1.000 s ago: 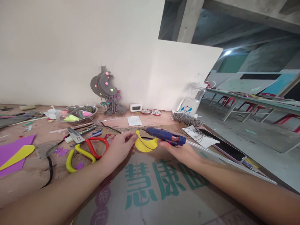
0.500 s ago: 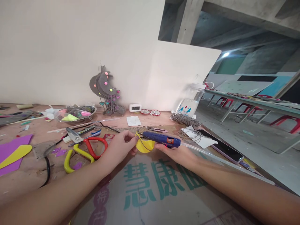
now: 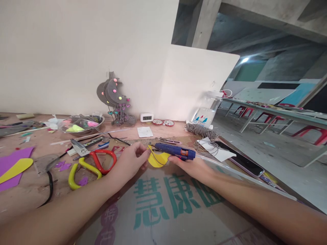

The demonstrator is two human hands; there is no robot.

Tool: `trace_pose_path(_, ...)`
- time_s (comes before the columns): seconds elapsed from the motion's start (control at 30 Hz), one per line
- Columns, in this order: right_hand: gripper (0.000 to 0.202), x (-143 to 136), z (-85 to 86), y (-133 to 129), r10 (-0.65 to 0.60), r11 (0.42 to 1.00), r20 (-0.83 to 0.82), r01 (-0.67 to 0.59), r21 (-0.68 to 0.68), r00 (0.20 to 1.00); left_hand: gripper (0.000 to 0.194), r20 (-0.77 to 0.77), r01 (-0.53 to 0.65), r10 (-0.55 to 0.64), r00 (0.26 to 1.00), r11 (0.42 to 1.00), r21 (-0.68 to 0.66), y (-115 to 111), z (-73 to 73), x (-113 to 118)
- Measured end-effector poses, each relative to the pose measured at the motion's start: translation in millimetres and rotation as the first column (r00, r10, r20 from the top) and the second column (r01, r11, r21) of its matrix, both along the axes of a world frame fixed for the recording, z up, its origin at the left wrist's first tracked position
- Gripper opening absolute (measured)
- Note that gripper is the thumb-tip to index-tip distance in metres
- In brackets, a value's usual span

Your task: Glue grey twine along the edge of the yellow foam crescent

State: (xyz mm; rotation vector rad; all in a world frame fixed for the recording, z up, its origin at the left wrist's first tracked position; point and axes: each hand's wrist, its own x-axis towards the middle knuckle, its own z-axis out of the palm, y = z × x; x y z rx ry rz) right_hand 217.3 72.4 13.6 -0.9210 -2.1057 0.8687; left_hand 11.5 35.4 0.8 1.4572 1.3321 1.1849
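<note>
In my right hand (image 3: 190, 165) is a blue hot glue gun (image 3: 175, 151), its nozzle pointing left and a long clear glue stick (image 3: 237, 172) running out of its back. My left hand (image 3: 135, 158) pinches a curved yellow felt or foam piece (image 3: 157, 159) by its left end. A thin grey cord (image 3: 155, 160) lies along that piece. The nozzle tip is at the piece's upper left edge, close to my left fingertips; whether it touches cannot be made out. Both hands are above a printed cardboard sheet (image 3: 153, 221).
Scissors (image 3: 103, 161) with red and yellow handles lie left of my hands, near purple and yellow sheets (image 3: 15, 170). Behind are a bowl (image 3: 87, 131), grey moon ornaments (image 3: 114, 93) and a small clock (image 3: 146, 117). Grey cord (image 3: 200, 131), a phone (image 3: 245, 161) and a clear jar (image 3: 205, 110) stand right.
Both hands keep nearly the same pose with the glue gun and yellow piece. The yellow piece is tilted very slightly differently, and the whole view has shifted a little.
</note>
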Motion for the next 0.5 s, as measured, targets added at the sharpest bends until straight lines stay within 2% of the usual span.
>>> trace_pose_path(0.5,0.029,-2.6,3.9,-0.9,-0.033,0.999,-0.013,0.033,0.000,0.999,0.021,-0.010,0.006,-0.006,1.000,1.000,0.013,0.8,1.1,0.9)
